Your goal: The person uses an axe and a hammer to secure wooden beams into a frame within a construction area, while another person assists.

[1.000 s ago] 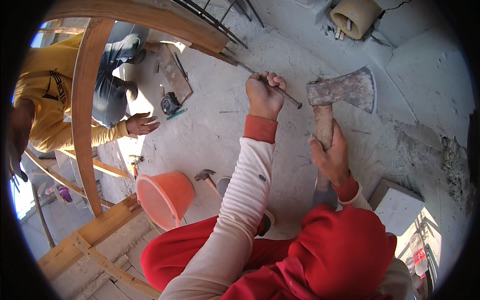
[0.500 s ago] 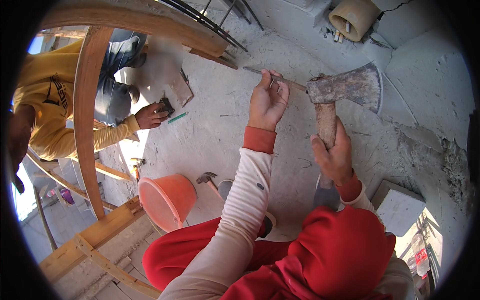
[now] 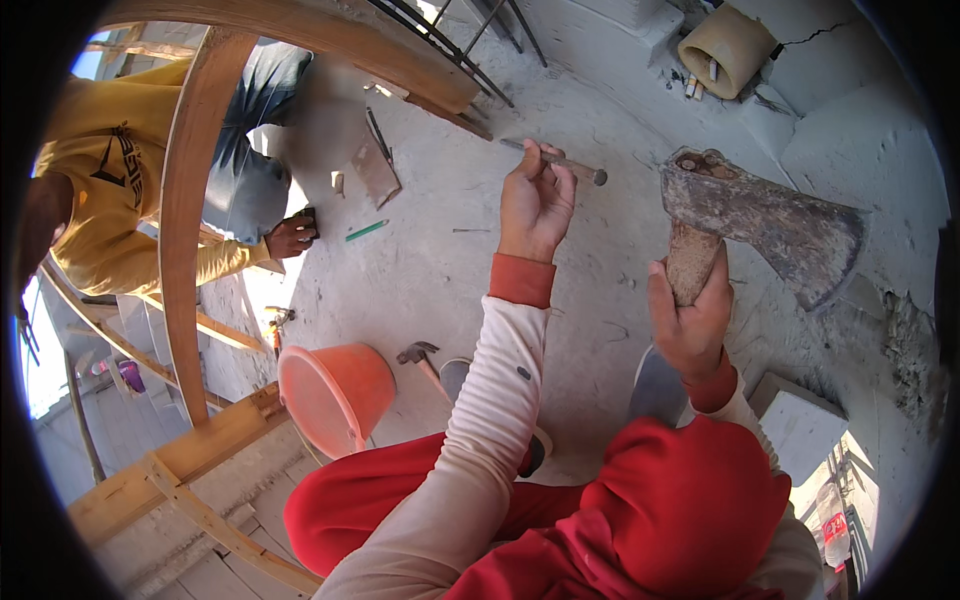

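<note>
Between its fingertips, my left hand (image 3: 537, 205) holds a thin metal rod (image 3: 583, 170) with a rounded, thicker end. Its other end points left toward the lower edge of a wooden beam (image 3: 455, 85). To the right, my right hand (image 3: 692, 325) is wrapped round the wooden handle of an axe (image 3: 765, 210). The worn, rusty axe head is raised, its blunt back facing the rod and its blade pointing right. A gap separates axe and rod.
A co-worker in a yellow top (image 3: 100, 190) works at left behind a wooden post (image 3: 190, 220). On the floor are an orange bucket (image 3: 345, 395), a claw hammer (image 3: 422, 358) and a green pencil-like stick (image 3: 367, 230). Dark bars (image 3: 450, 50) and a pale hollow cylinder (image 3: 727, 50) lie at the back.
The axe has swung away from the rod's end to the right, opening a gap. The rod stays in my left hand. The co-worker's hand has shifted slightly left.
</note>
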Demonstrator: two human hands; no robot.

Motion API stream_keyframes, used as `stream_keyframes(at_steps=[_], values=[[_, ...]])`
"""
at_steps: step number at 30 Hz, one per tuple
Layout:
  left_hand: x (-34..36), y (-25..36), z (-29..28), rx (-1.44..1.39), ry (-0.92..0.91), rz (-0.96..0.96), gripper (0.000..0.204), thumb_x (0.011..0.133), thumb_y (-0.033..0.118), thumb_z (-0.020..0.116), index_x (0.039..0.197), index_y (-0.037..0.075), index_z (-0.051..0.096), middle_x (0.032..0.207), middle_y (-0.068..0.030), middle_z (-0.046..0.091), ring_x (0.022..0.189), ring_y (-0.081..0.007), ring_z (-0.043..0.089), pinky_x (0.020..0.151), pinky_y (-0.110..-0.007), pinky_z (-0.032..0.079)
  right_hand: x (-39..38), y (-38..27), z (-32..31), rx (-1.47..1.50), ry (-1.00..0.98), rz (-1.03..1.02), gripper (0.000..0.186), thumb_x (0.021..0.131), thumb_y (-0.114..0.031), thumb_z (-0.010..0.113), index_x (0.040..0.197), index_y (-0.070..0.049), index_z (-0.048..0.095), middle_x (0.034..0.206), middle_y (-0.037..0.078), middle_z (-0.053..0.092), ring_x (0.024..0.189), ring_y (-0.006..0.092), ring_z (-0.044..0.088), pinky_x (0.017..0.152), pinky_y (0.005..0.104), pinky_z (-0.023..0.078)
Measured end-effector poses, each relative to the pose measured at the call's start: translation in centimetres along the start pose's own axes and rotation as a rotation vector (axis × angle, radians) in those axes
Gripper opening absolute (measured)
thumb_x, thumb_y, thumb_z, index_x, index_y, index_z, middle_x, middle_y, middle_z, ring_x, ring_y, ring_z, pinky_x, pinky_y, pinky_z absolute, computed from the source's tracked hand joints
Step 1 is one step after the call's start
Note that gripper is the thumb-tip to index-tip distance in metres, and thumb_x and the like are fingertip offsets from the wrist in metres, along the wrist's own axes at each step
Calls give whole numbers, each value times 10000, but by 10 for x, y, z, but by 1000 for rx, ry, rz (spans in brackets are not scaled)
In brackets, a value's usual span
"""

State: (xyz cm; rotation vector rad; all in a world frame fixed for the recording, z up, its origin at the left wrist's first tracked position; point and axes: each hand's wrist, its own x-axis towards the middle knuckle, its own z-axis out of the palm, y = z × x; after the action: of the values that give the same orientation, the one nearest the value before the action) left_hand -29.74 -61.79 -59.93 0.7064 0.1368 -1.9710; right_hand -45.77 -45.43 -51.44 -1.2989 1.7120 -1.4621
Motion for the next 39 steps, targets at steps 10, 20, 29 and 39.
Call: stream_keyframes(at_steps=[10, 20, 29, 39], values=[[-1, 10, 2, 2, -22, 12, 201, 1074, 260, 566, 980, 85, 596, 906, -26, 615, 772, -117, 600, 657, -216, 537, 10, -18, 8, -81, -58, -54, 337, 907, -38, 671, 1202, 12, 516, 810, 240, 673, 761, 458, 706, 634, 446, 542], [2, 7, 5, -42, 42, 59, 102, 1061, 202, 587, 1003, 122, 613, 952, -20, 615, 805, -108, 608, 654, -208, 558, 10, -17, 15, -77, -44, -114, 343, 919, -62, 665, 1216, 28, 520, 782, 238, 666, 725, 465, 691, 618, 458, 531], [8, 2, -4, 57, 70, 52, 104, 1070, 211, 569, 1031, 126, 614, 936, -20, 628, 838, -129, 628, 690, -213, 582, -3, 2, 15, -93, -66, -28, 325, 911, -49, 660, 1196, 23, 522, 788, 262, 658, 772, 484, 687, 631, 469, 534], [14, -16, -2, 123, 146, 67, 54, 1066, 184, 576, 1088, 145, 604, 1005, -25, 643, 942, -138, 638, 793, -259, 580, -24, 30, 13, -115, 65, 80, 280, 911, -89, 670, 1129, -4, 517, 759, 227, 655, 710, 453, 698, 617, 459, 522]])
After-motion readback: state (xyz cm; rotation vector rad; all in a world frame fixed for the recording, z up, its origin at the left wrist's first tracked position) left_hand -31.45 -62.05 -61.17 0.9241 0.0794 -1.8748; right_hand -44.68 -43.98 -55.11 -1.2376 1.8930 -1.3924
